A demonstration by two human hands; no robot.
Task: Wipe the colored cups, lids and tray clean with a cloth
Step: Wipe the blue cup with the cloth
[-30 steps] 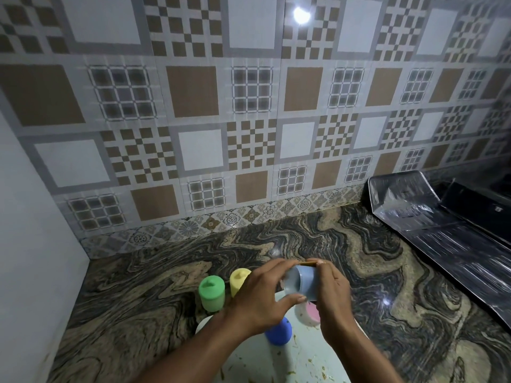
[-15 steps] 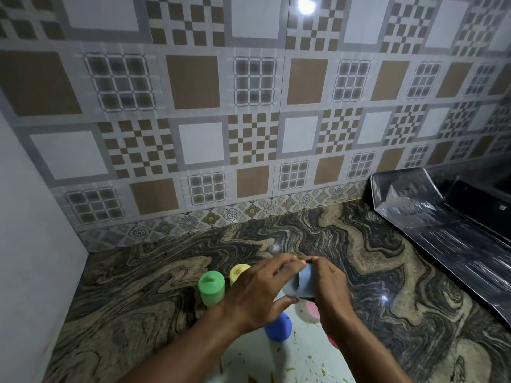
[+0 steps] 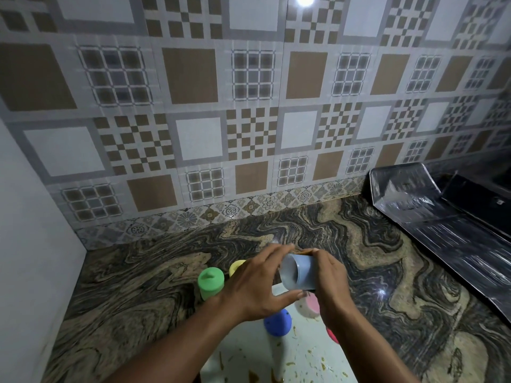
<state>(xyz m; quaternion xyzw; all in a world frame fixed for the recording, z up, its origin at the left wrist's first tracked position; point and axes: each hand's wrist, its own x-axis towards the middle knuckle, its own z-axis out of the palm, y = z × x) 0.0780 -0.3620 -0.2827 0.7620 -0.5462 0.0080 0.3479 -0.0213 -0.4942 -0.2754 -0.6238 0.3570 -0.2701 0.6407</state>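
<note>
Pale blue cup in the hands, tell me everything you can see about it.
The pale blue cup looks like smooth matte plastic, a plain cylinder with no lid. It is tipped on its side above the stained white tray, open mouth toward the left, inside showing. The left hand pinches the rim between fingers and thumb; the right hand wraps the closed end. No cloth shows.
</note>
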